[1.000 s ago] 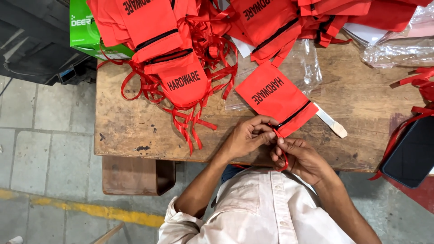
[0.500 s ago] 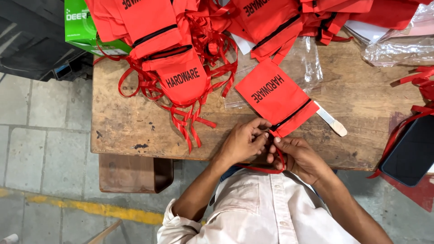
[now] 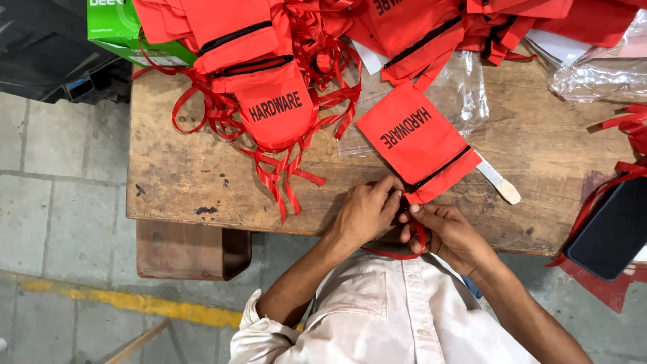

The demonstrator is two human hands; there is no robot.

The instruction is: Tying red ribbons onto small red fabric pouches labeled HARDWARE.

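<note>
A red fabric pouch (image 3: 418,138) with black lettering and a black zipper lies tilted on the wooden table (image 3: 182,182). Its red ribbon strap (image 3: 404,253) loops down off the table edge toward my body. My left hand (image 3: 367,212) pinches the pouch's lower corner where the ribbon joins. My right hand (image 3: 448,232) grips the same ribbon just beside it, fingers curled. The two hands touch at the table's near edge.
A pile of similar red pouches (image 3: 263,87) with tangled ribbons lies at the back left, more across the back. A green box (image 3: 118,27) stands far left. Clear plastic bags (image 3: 593,74), a flat white stick (image 3: 499,182) and a dark phone (image 3: 610,229) lie to the right.
My hands stay at the pouch corner, fingers shifting slightly on the ribbon. The view has drifted a little, so the table sits further right in frame.
</note>
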